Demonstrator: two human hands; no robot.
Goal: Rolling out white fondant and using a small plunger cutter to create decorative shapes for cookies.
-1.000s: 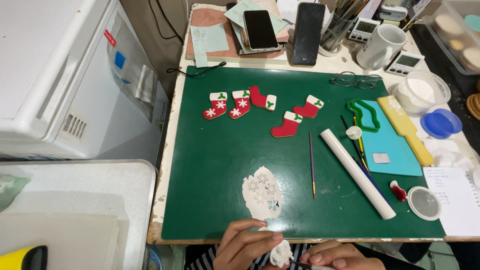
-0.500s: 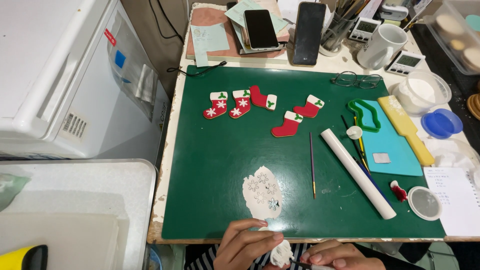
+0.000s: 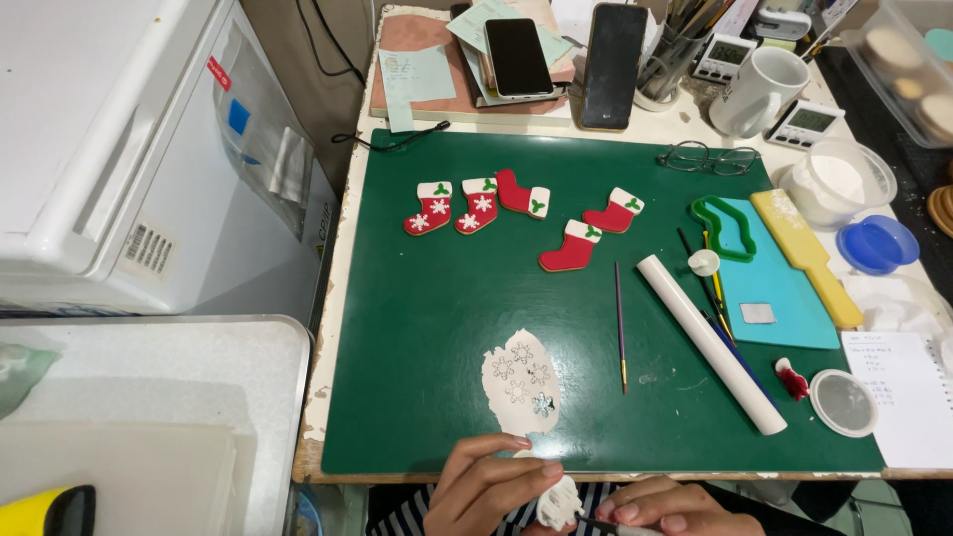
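At the table's near edge my left hand pinches a small lump of white clay. My right hand lies beside it and holds a thin dark tool whose tip touches the lump. Just beyond the hands, a rolled-out sheet of white clay with several snowflake cut-outs lies on the green cutting mat. Several red stocking-shaped pieces with white cuffs sit in a row at the far side of the mat.
A white rolling pin, a thin brush, a green stocking cutter, a teal board and a yellow paddle lie at the right. Phones, a mug, glasses and tubs crowd the back. White appliance at left.
Both hands stay at the near edge, shifting only slightly around the white lump. Nothing on the mat has moved.
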